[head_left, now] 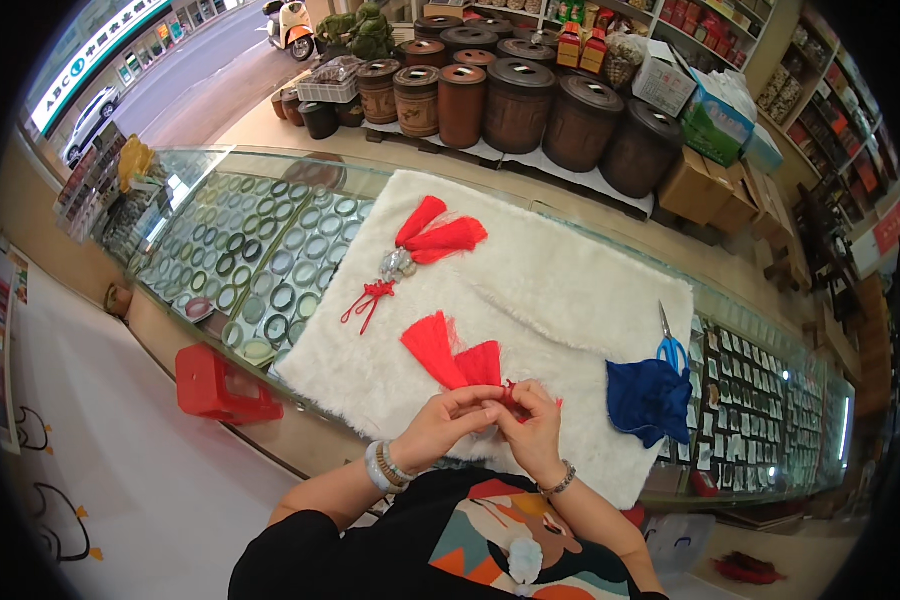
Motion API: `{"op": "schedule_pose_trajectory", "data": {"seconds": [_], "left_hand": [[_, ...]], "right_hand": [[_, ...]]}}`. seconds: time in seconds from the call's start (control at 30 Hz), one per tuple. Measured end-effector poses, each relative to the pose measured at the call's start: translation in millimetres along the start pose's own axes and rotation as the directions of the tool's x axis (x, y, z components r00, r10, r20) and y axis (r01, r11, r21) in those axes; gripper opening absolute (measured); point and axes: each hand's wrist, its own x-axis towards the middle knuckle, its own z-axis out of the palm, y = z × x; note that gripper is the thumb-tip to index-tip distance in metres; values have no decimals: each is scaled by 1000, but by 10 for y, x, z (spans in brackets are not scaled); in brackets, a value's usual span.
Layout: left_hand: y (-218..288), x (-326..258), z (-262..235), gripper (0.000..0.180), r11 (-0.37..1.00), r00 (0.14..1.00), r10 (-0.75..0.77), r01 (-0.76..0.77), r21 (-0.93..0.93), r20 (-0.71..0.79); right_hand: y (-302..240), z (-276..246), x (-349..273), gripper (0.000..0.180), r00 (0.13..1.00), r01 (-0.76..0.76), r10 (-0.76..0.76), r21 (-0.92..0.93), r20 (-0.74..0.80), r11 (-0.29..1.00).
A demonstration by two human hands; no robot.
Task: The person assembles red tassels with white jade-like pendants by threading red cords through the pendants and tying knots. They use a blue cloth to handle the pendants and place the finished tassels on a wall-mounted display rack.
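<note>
The red tassel lies over the white fleece, its knotted end in your left hand and right hand; both grips are closed on it. Judged light, limp and silky, it is best held by the knot. Its long axis slants, skirts pointing away and leftward. Beyond lies a second tassel.

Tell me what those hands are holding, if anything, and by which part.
The left hand and right hand hold a red tassel ornament near its tassels' gathered ends; the exact grip is hidden.
</note>
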Motion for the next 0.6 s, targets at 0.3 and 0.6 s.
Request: {"op": "schedule_pose_trajectory", "data": {"seconds": [0.3,0.6], "left_hand": [[-51,526,-1284,24,99,577,782,258,961,-236],[-301,588,-1898,14,276,559,597,530,802,-576]], "right_hand": [[-195,-355,3,18,933,-328,163,572,321,752],[-150,-467,-39,37,838,-491,74,685,541,538]]}}
